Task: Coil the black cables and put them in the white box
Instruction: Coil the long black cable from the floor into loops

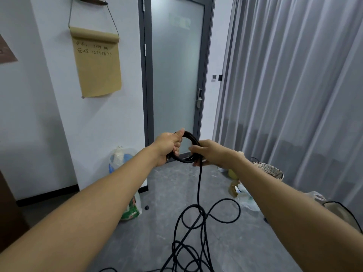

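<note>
A small coil of black cable (190, 138) is held up in front of me at chest height. My left hand (169, 146) grips the coil's left side, thumb over the top. My right hand (208, 152) pinches the coil's right side where the cable leaves it. From there the loose black cable (199, 185) hangs straight down and spreads in tangled loops (194, 232) over the grey floor. No white box is in view.
A frosted glass door (176, 75) stands ahead, grey curtains (294, 85) to the right. A woven basket (269, 170) and plastic bags (243, 195) lie at the right, a water jug (119, 158) and a green bag (131, 210) by the left wall.
</note>
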{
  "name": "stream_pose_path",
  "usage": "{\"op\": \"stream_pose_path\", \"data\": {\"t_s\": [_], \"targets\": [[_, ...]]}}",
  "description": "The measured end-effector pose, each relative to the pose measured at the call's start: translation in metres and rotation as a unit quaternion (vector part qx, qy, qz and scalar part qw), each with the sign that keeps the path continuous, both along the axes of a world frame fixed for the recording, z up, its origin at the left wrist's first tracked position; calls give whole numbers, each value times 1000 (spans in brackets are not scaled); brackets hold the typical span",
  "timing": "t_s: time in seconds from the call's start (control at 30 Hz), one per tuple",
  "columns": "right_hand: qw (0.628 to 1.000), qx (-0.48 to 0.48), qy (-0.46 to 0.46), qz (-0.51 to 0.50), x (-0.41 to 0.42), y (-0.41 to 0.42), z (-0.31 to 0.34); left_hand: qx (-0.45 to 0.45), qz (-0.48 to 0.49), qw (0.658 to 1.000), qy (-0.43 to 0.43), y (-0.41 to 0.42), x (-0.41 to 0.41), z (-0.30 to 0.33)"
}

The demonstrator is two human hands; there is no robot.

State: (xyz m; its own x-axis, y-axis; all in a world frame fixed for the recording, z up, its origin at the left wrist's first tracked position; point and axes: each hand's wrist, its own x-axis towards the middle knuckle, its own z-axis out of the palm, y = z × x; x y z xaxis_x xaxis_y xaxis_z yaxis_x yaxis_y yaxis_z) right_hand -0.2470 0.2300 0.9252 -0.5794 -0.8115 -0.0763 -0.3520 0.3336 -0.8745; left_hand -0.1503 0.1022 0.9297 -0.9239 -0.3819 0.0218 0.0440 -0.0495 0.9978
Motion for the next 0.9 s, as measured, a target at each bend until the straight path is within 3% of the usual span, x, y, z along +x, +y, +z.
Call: {"op": "stream_pose_path", "data": {"t_s": [0.23,0.4,0.57,0.9], "targets": [[994,7,-100,33,-6,3,-40,41,111,993,22,-19,13,-8],[983,151,65,82,-2,-4,-76,14,186,982,29,-37,26,-3],[954,214,175,114,7,-19,-88,-16,205,979,13,-41,32,-8],[939,271,157,139,12,-17,-108,-14,220,975,-4,-46,41,-22]]}}
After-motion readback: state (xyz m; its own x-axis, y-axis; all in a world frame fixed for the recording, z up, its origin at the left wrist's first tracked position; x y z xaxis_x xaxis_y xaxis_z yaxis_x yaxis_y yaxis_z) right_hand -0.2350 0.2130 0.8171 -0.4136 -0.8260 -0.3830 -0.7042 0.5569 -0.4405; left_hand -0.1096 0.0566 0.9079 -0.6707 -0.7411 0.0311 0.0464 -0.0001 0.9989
